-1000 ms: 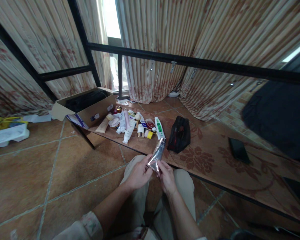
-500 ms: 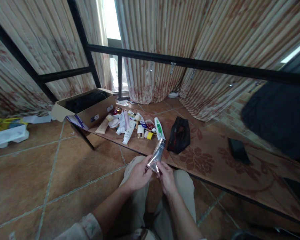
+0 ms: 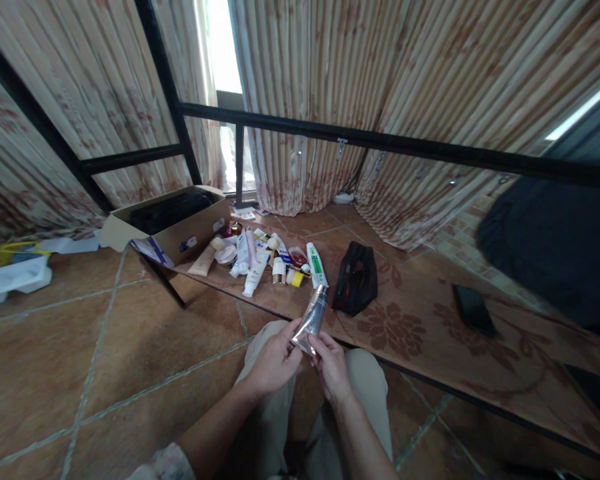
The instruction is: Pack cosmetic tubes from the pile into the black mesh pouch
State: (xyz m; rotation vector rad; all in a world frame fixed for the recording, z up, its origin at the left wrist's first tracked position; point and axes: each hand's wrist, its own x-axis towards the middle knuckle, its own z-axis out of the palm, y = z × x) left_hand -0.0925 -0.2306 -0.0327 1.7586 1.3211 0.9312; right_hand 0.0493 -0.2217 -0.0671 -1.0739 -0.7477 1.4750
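Observation:
A shiny silver squeeze tube (image 3: 311,320) is held above my lap, its narrow end pointing away from me. My left hand (image 3: 279,357) grips its left side near the flat end. At the lower right edge, my right hand (image 3: 329,363) pinches the same tube. Just beyond it, a white and green tube (image 3: 316,265) lies on the low bench (image 3: 400,327). Left of that is a pile of cosmetics, with a white tube (image 3: 255,277), a pink tube (image 3: 251,248), a beige tube (image 3: 203,261) and a yellow-capped item (image 3: 295,278). A black mesh bag (image 3: 355,277) stands to the right.
A cardboard box (image 3: 193,237) with something black inside sits at the bench's left end. A dark phone-like slab (image 3: 474,310) lies to the right. A black metal rail (image 3: 290,127) runs behind, before striped curtains (image 3: 330,60). A white tray (image 3: 15,279) is on the tiled floor.
The view has tipped slightly, so the scene sits a little lower. Both hands keep hold of the silver tube, with only a slight shift.

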